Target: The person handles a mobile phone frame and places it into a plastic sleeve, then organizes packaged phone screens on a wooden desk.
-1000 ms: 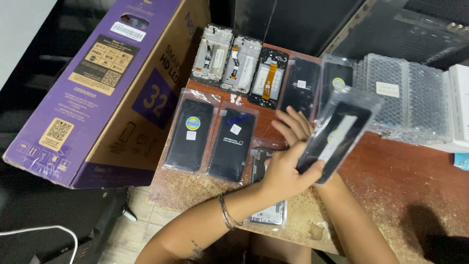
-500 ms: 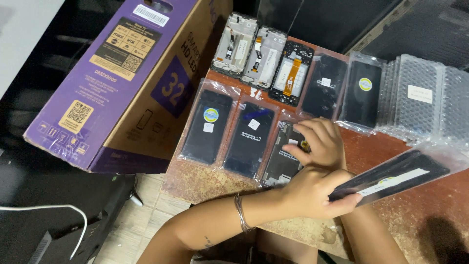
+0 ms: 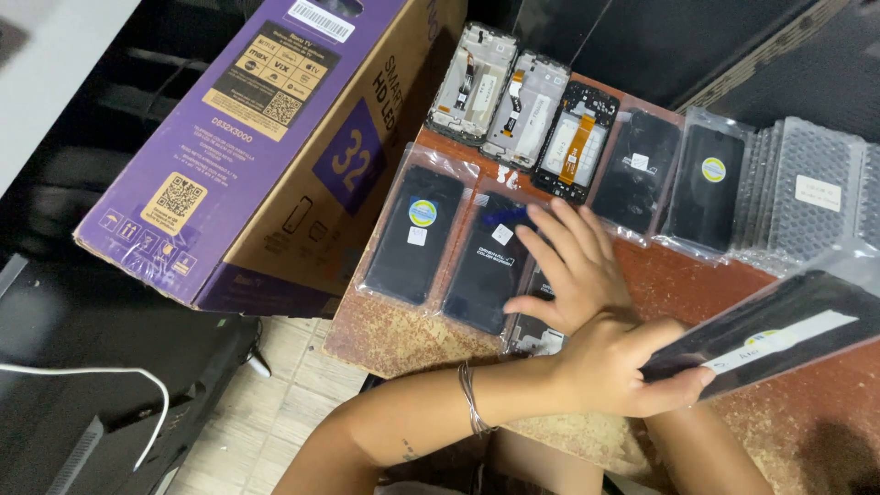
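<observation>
Bracelet [image 3: 470, 399] rings the left wrist nearest the camera, and beyond it the left hand [image 3: 632, 371] is clenched on the near end of a bagged screen [image 3: 779, 335]. The thumb lies along the lower edge, and the rest of the dark panel juts out to the right, tilted above the table [image 3: 403, 339]. Crossing behind that hand, the right hand [image 3: 573, 270] is released, its fingers [image 3: 550, 234] spread and slightly blurred, holding nothing. It hovers over or rests on a third screen [image 3: 536, 330] that is mostly hidden under the palm; I cannot tell whether they touch. Just left of the fingertips lie two more bagged screens [image 3: 417, 234], flat and side by side. Farther back runs a row of phone frames [image 3: 522, 96] and two dark panels [image 3: 701, 188], with bubble-wrap packs [image 3: 807, 192] stacked to the right. A purple box [image 3: 247, 137] leans at the table's left edge.
</observation>
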